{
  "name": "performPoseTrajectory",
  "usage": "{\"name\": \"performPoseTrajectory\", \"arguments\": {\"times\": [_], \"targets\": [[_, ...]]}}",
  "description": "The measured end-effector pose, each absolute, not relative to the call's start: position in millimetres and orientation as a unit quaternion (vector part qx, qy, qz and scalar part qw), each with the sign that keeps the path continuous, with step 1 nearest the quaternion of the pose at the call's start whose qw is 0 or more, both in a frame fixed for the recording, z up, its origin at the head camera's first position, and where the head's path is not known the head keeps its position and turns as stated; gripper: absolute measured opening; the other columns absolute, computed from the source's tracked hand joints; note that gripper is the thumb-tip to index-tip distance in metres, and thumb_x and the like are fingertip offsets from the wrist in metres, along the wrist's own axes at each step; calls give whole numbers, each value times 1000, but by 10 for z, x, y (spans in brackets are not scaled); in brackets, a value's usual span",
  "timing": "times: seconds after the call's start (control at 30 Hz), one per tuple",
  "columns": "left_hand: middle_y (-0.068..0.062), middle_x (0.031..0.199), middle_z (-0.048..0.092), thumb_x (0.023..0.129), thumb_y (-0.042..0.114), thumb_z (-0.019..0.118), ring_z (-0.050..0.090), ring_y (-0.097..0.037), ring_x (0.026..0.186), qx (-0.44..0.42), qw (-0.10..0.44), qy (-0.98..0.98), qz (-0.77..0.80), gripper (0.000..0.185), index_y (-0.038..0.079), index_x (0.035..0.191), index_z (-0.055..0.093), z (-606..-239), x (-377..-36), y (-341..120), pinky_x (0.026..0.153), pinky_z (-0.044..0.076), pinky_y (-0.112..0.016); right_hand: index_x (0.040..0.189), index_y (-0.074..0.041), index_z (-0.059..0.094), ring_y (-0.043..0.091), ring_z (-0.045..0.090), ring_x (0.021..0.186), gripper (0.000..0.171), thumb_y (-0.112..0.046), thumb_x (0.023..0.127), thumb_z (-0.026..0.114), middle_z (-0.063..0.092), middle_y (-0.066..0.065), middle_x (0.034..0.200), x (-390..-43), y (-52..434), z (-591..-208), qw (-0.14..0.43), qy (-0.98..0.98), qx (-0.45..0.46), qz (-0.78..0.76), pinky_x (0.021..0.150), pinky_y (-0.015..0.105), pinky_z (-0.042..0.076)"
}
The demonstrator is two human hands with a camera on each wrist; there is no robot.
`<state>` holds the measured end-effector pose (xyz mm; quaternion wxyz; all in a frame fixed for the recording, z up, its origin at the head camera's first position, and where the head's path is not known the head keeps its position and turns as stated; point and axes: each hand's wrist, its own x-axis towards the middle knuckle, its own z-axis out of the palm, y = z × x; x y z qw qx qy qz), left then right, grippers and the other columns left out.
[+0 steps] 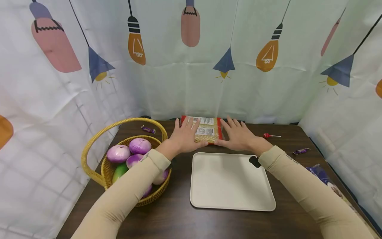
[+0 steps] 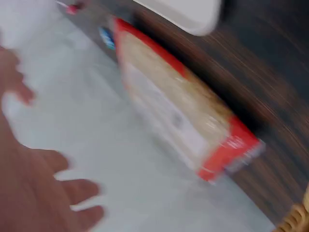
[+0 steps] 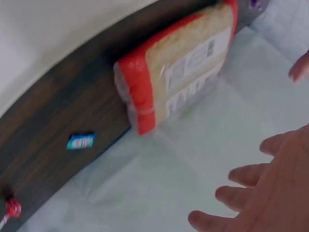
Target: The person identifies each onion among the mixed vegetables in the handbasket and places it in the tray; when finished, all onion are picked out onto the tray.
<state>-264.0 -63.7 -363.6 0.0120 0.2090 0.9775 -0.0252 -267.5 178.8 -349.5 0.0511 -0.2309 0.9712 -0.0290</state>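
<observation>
A clear and red plastic bag of pale grain (image 1: 206,130) with white printed labels lies at the far edge of the table. My left hand (image 1: 185,136), fingers spread, overlaps its left side in the head view. On the other side, my right hand (image 1: 238,136) has its fingers spread near the bag's right end, and the thumbs point toward each other. Both wrist views show a gap between the bag (image 3: 188,63) and the fingers, with neither hand holding anything. A beige rectangular tray (image 1: 231,182) lies just in front of the bag.
To the left stands a wicker basket (image 1: 104,169) with a tall handle, holding several purple-and-white onion-like vegetables and a green one. Wrapped candies (image 1: 148,129) and a red lollipop (image 1: 266,135) lie about. A blue packet (image 1: 319,174) sits at the right edge. Printed curtains (image 1: 185,86) enclose the table.
</observation>
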Motion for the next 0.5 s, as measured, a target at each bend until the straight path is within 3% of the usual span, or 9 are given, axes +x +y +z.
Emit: {"name": "performPoseTrajectory", "arguments": {"times": [0.1, 0.17, 0.3, 0.4, 0.5], "targets": [[-12, 152, 39, 90, 69, 47, 28, -33, 143, 227, 2, 974, -14, 80, 14, 148, 41, -3577, -2432, -608, 113, 11, -63, 155, -9, 23, 43, 28, 141, 92, -70, 90, 45, 20, 22, 158, -2576, 1776, -3590, 44, 968, -242, -57, 110, 59, 25], [-8, 137, 56, 91, 61, 54, 46, -30, 131, 244, -20, 970, 11, 65, 14, 137, 55, -3515, -2253, -602, 110, 26, -57, 150, -6, 36, 40, 39, 136, 82, -62, 92, 51, 35, 21, 152, -2494, 1759, -3669, 37, 964, -251, -85, 106, 56, 35], [-1, 119, 67, 93, 48, 61, 62, -22, 111, 254, -90, 955, 127, 43, 16, 121, 67, -3436, -1884, -726, 95, 46, -44, 135, -5, 56, 31, 58, 118, 56, -44, 95, 60, 59, 14, 133, -2327, 1666, -3888, 22, 953, -263, -150, 93, 49, 48], [1, 117, 69, 93, 37, 65, 63, -19, 110, 220, -183, 928, 240, 31, 17, 116, 70, -3439, -1621, -969, 93, 49, -39, 127, -8, 63, 24, 63, 113, 43, -37, 95, 63, 66, 7, 124, -2215, 1538, -4091, 6, 940, -274, -204, 92, 45, 49], [-4, 107, 72, 90, 19, 68, 65, -18, 104, 172, -338, 855, 355, 20, 10, 107, 73, -3509, -1394, -1293, 93, 48, -30, 124, -11, 66, 19, 61, 115, 36, -31, 93, 66, 66, 2, 123, -2092, 1359, -4267, -10, 919, -291, -265, 96, 41, 48]]}}
